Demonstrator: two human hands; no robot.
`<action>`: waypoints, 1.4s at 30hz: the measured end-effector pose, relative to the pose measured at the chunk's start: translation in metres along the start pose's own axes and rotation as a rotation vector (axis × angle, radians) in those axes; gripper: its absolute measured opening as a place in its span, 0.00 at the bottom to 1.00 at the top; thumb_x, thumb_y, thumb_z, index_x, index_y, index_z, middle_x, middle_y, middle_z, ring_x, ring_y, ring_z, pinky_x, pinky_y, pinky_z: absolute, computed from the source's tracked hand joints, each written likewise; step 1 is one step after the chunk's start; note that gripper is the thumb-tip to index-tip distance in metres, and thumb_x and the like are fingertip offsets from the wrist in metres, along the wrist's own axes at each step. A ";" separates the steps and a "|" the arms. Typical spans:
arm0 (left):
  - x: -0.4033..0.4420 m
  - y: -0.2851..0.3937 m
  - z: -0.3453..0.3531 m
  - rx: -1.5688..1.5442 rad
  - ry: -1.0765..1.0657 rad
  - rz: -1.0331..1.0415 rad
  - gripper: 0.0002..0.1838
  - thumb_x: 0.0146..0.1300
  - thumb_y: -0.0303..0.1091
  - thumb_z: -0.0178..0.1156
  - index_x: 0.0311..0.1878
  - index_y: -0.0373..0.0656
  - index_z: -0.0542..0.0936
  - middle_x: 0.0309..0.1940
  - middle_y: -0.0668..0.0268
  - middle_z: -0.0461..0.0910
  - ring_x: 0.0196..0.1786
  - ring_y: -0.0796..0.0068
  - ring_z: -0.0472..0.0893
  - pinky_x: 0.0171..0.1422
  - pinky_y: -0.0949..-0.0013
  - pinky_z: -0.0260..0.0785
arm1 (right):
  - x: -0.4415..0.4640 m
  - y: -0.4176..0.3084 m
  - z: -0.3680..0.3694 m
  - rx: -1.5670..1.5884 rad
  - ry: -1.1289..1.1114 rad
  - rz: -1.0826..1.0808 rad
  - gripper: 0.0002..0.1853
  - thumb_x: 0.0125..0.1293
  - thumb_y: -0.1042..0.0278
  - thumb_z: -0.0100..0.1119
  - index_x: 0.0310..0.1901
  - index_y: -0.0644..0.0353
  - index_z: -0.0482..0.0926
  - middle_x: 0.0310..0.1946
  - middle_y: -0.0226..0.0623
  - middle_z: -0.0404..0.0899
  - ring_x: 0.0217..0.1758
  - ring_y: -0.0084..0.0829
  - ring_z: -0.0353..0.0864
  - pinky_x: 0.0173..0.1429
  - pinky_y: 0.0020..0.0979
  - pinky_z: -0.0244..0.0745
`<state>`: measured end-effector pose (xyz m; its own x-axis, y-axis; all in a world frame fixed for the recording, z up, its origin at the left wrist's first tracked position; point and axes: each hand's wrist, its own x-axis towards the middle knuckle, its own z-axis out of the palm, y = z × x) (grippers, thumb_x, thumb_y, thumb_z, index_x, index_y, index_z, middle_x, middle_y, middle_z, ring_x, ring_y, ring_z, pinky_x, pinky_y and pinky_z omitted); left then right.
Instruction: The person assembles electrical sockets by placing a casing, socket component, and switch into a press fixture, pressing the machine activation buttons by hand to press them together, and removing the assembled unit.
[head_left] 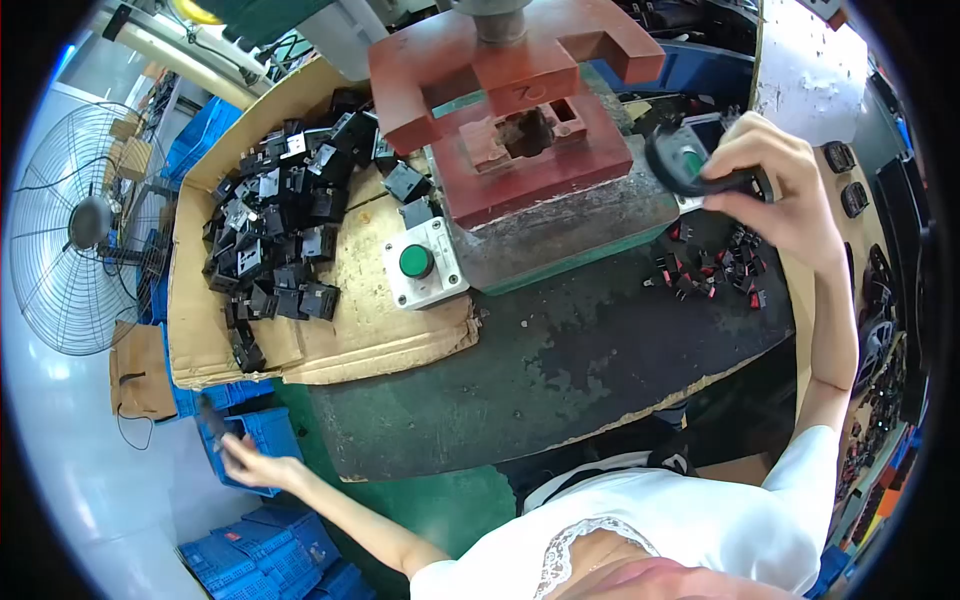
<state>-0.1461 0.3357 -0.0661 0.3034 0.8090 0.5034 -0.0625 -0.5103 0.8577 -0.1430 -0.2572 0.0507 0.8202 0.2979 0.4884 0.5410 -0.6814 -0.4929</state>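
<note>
The left hand (pixel 258 466) is out past the front left corner of the bench (pixel 440 420), by a blue bin (pixel 276 437), fingers closed on a dark part (pixel 211 416). The right hand (pixel 785 185), over the bench's right edge, pinches a black rounded piece (pixel 668 178) between thumb and fingers, in front of a green button (pixel 692 160); whether they touch, I cannot tell. At the bench's back edge, the press's upper block (pixel 530 85) hangs above its lower block (pixel 545 185). Black parts (pixel 270 205) fill the left edge; small switches (pixel 705 270) lie near the right.
</note>
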 end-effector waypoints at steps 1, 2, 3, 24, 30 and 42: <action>0.002 -0.030 0.001 0.198 -0.074 -0.027 0.26 0.61 0.41 0.63 0.52 0.29 0.71 0.41 0.53 0.76 0.45 0.66 0.75 0.49 0.66 0.72 | 0.006 -0.002 0.006 -0.052 -0.014 -0.128 0.16 0.38 0.79 0.70 0.35 0.59 0.82 0.30 0.31 0.78 0.40 0.31 0.74 0.44 0.28 0.68; 0.006 -0.065 0.004 0.330 -0.301 -0.054 0.25 0.61 0.42 0.63 0.52 0.29 0.72 0.42 0.53 0.76 0.46 0.67 0.75 0.50 0.67 0.71 | 0.011 -0.006 0.012 -0.170 -0.022 -0.208 0.16 0.39 0.78 0.69 0.35 0.58 0.82 0.30 0.29 0.78 0.41 0.31 0.73 0.47 0.30 0.66; 0.010 -0.108 0.011 0.456 -0.528 -0.080 0.25 0.61 0.43 0.63 0.51 0.28 0.73 0.42 0.53 0.77 0.47 0.68 0.76 0.52 0.68 0.70 | 0.015 -0.009 0.016 -0.290 -0.027 -0.290 0.16 0.40 0.77 0.68 0.36 0.57 0.82 0.30 0.28 0.78 0.43 0.32 0.73 0.50 0.33 0.65; 0.021 -0.014 0.001 0.200 -0.261 0.319 0.09 0.65 0.28 0.56 0.44 0.32 0.78 0.41 0.60 0.80 0.43 0.72 0.78 0.51 0.71 0.70 | 0.065 0.002 0.073 -0.143 -0.055 -0.361 0.14 0.51 0.71 0.65 0.30 0.63 0.67 0.38 0.43 0.72 0.38 0.45 0.70 0.43 0.35 0.68; -0.030 0.121 0.084 0.015 -0.721 0.669 0.06 0.61 0.21 0.56 0.40 0.36 0.79 0.38 0.64 0.78 0.40 0.75 0.76 0.46 0.74 0.67 | 0.081 0.008 0.080 -0.051 -0.110 -0.399 0.17 0.45 0.71 0.67 0.28 0.62 0.65 0.39 0.42 0.72 0.39 0.42 0.69 0.44 0.33 0.68; -0.108 0.138 0.273 0.022 -1.371 1.123 0.26 0.54 0.22 0.58 0.58 0.35 0.67 0.52 0.49 0.71 0.57 0.52 0.71 0.61 0.62 0.65 | 0.075 0.015 0.065 -0.110 -0.158 -0.216 0.19 0.57 0.61 0.66 0.47 0.59 0.75 0.38 0.37 0.75 0.27 0.28 0.73 0.34 0.29 0.70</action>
<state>0.0720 0.0983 -0.0307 0.6307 -0.6965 0.3422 -0.7721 -0.6078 0.1858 -0.0608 -0.2016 0.0332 0.7116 0.5384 0.4513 0.6899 -0.6570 -0.3040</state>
